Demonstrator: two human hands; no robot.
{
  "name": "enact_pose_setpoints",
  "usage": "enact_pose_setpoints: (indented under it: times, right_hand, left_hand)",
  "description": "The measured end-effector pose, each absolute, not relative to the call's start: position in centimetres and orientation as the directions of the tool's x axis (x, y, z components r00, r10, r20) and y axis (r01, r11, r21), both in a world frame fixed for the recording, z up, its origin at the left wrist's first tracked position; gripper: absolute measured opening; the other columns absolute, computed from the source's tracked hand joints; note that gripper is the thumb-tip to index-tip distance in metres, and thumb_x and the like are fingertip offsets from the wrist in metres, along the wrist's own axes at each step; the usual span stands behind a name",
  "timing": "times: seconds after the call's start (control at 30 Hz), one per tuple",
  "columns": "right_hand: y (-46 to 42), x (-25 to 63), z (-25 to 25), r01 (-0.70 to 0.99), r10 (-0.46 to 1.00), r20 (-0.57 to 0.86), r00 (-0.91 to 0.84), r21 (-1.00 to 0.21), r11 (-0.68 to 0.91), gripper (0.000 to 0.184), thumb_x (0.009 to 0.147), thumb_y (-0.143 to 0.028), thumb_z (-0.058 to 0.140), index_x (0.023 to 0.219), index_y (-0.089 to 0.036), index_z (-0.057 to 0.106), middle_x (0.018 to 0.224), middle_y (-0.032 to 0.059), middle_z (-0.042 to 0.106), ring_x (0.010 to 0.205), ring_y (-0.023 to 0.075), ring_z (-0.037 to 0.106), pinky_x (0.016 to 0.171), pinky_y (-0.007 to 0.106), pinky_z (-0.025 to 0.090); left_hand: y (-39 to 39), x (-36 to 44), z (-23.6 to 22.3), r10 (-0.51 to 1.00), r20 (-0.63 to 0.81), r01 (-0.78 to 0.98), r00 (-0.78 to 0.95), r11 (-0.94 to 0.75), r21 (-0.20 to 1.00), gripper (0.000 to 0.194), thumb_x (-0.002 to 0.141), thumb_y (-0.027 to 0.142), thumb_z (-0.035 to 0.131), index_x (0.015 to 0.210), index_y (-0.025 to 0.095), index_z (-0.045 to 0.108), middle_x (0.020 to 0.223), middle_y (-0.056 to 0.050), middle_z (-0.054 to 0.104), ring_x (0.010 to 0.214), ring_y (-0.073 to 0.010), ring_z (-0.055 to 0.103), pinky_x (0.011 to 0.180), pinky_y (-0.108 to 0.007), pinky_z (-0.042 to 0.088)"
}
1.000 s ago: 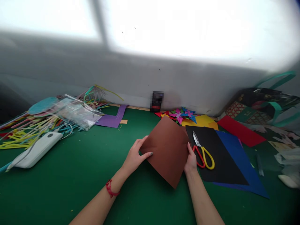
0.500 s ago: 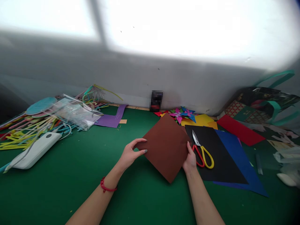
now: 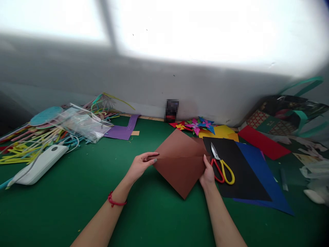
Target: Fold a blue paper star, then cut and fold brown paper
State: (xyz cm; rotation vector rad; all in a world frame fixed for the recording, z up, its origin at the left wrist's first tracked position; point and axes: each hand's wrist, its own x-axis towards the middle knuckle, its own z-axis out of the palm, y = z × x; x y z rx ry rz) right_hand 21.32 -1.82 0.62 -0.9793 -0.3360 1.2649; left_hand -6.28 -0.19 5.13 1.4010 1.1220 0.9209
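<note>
A square sheet of brown paper is held up over the green table with one corner toward me. A crease runs across it from the left corner to the right corner, and the half nearer me bends down. My left hand pinches the left corner between thumb and fingers. On the other side, my right hand grips the right corner, thumb on top, its other fingers partly hidden behind the paper. Just right of that hand lie open-bladed-looking scissors with one red and one yellow handle, resting on black paper.
Blue paper and a red sheet lie at right, before a bag. Folded paper stars and yellow paper sit by the wall. Left are purple paper, a white power strip and coloured strips.
The brown paper has tilted and now shows a bend along its middle crease. My left hand has moved slightly left, closing on the corner; my right hand has barely shifted.
</note>
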Motion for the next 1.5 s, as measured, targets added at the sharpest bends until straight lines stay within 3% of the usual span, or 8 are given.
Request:
enact_pose_setpoints:
  times: [0.1, 0.23, 0.37, 0.53, 0.83, 1.0, 1.2, 1.5]
  right_hand:
    - [-1.8, 20.9, 0.5, -0.558, 0.875, -0.276, 0.397, -0.83, -0.009, 0.04, 0.069, -0.038, 0.063, 0.103, -0.016, 0.06, 0.104, 0.0056, 0.065, 0.101, 0.0242, 0.057, 0.087, 0.036, 0.048]
    - [-1.9, 20.5, 0.4, -0.528, 0.842, -0.294, 0.451, -0.849, -0.014, 0.04, 0.067, -0.038, 0.065, 0.1, -0.016, 0.061, 0.099, 0.0058, 0.066, 0.098, 0.0244, 0.059, 0.083, 0.035, 0.051]
    - [-1.8, 20.8, 0.4, -0.557, 0.812, -0.33, 0.481, -0.83, -0.008, 0.038, 0.067, -0.038, 0.065, 0.099, -0.017, 0.06, 0.103, 0.0056, 0.065, 0.099, 0.0242, 0.058, 0.082, 0.036, 0.052]
    - [-1.9, 20.6, 0.3, -0.573, 0.845, -0.336, 0.417, -0.818, -0.043, 0.04, 0.069, -0.038, 0.064, 0.102, -0.017, 0.059, 0.105, 0.0063, 0.064, 0.099, 0.0247, 0.058, 0.082, 0.037, 0.05]
    - [-2.7, 19.7, 2.5, -0.274, 0.852, 0.082, 0.518, -0.927, 0.255, 0.053, 0.082, -0.033, 0.045, 0.132, -0.034, 0.027, 0.136, 0.002, 0.037, 0.115, 0.0194, 0.046, 0.091, 0.039, 0.039]
    - [-4.4, 19.4, 4.0, 0.482, 0.886, 0.432, 0.168, -0.82, 0.308, 0.045, 0.077, -0.008, 0.035, 0.113, -0.029, 0.054, 0.139, -0.0027, 0.03, 0.129, 0.0221, 0.021, 0.103, 0.047, 0.02]
    - [-6.6, 17.8, 4.3, 0.837, 0.919, 0.285, -0.274, -0.4, 0.373, 0.053, 0.077, -0.002, 0.035, 0.114, -0.035, 0.053, 0.143, -0.0072, 0.019, 0.132, 0.026, 0.009, 0.103, 0.058, 0.009]
    - [-6.7, 19.0, 3.6, 0.715, 0.866, -0.062, -0.496, -0.595, 0.367, 0.05, 0.081, -0.016, 0.04, 0.124, -0.041, 0.04, 0.142, -0.0107, 0.019, 0.132, 0.0206, 0.012, 0.106, 0.048, 0.014]
  left_hand:
    - [-0.1, -6.6, 4.9, 0.98, 0.083, 0.382, 0.18, -0.147, 0.912, 0.03, 0.082, 0.035, 0.047, 0.105, 0.021, 0.059, 0.118, -0.007, 0.056, 0.106, -0.0236, 0.053, 0.086, -0.038, 0.047]
    - [-0.9, -5.8, 5.3, 0.855, 0.377, 0.705, 0.357, -0.511, 0.491, 0.045, 0.078, 0.037, 0.054, 0.121, 0.025, 0.046, 0.142, -0.007, 0.022, 0.129, -0.029, 0.021, 0.101, -0.051, 0.025]
    - [-2.3, -4.1, 5.4, 0.648, 0.276, 0.618, 0.71, -0.761, 0.196, 0.081, 0.062, 0.039, 0.07, 0.131, 0.028, 0.03, 0.145, -0.009, 0.012, 0.13, -0.0312, 0.012, 0.102, -0.054, 0.017]
    - [-3.0, -2.5, 4.6, 0.625, 0.239, 0.629, 0.743, -0.774, 0.072, 0.062, 0.079, 0.012, 0.051, 0.133, 0.029, 0.025, 0.145, -0.006, 0.013, 0.131, -0.0264, 0.01, 0.103, -0.051, 0.016]
    - [-1.4, -4.6, 3.0, 0.648, 0.113, 0.635, 0.753, -0.761, 0.135, 0.058, 0.085, 0.008, 0.032, 0.136, 0.031, 0.016, 0.141, -0.004, 0.026, 0.127, -0.022, 0.027, 0.104, -0.049, 0.014]
    - [-0.9, -5.6, 2.4, 0.651, 0.058, 0.632, 0.757, -0.752, 0.19, 0.056, 0.087, 0.012, 0.032, 0.135, 0.035, 0.017, 0.141, -0.002, 0.025, 0.127, -0.0228, 0.026, 0.103, -0.052, 0.008]
    - [-1.0, -6.3, 2.1, 0.666, 0.01, 0.649, 0.746, -0.73, 0.214, 0.066, 0.081, 0.001, 0.033, 0.134, 0.037, 0.018, 0.144, 0.0, 0.017, 0.13, -0.0224, 0.017, 0.103, -0.052, 0.01]
    - [-2.6, -6.4, 2.0, 0.675, 0.012, 0.654, 0.738, -0.719, 0.234, 0.068, 0.078, 0.004, 0.041, 0.133, 0.038, 0.021, 0.145, 0.001, 0.014, 0.131, -0.0251, 0.012, 0.102, -0.057, 0.006]
